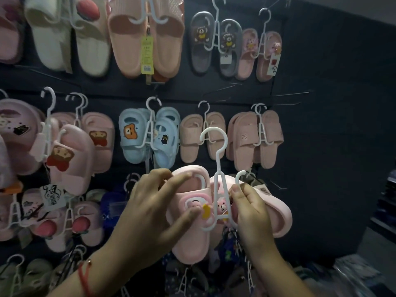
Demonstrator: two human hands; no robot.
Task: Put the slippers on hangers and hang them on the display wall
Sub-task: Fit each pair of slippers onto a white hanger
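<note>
Head view, display wall (321, 61) dark, hung with rows of slippers on white hangers.

We hold a white plastic slipper hanger (218, 183) upright in front of the wall, at about 5 o'clock from frame centre. Its hook points up and curls toward 9 o'clock.

Left pink slipper (190, 221) sits on the hanger's left prong, toe end down, with a cartoon charm and a yellow piece on its strap. Right pink slipper (276, 213) lies behind the hanger's right side, tilted toward 4 o'clock. We cannot tell whether the right prong is through its strap.

Left hand (147, 211): fingers spread. The index finger reaches toward 2 o'clock along the top rim of the left pink slipper, and the thumb presses on its strap near the charm. So the hand grips this slipper between thumb and fingers. A red cord (84, 277) circles the wrist.

Right hand (252, 211): fingers curled round the hanger's right arm and the edge of the right pink slipper. The thumb tip lies just beside the hanger's upright stem.

On the wall at 12 o'clock from the hanger hangs a pair of plain pink slides (192, 136). At 10 o'clock hang blue clogs (150, 136) with bear and cat charms. At 1 o'clock hang more pink slides (255, 138). Bare wire pegs (289, 94) project from the wall at about 2 o'clock.
</note>
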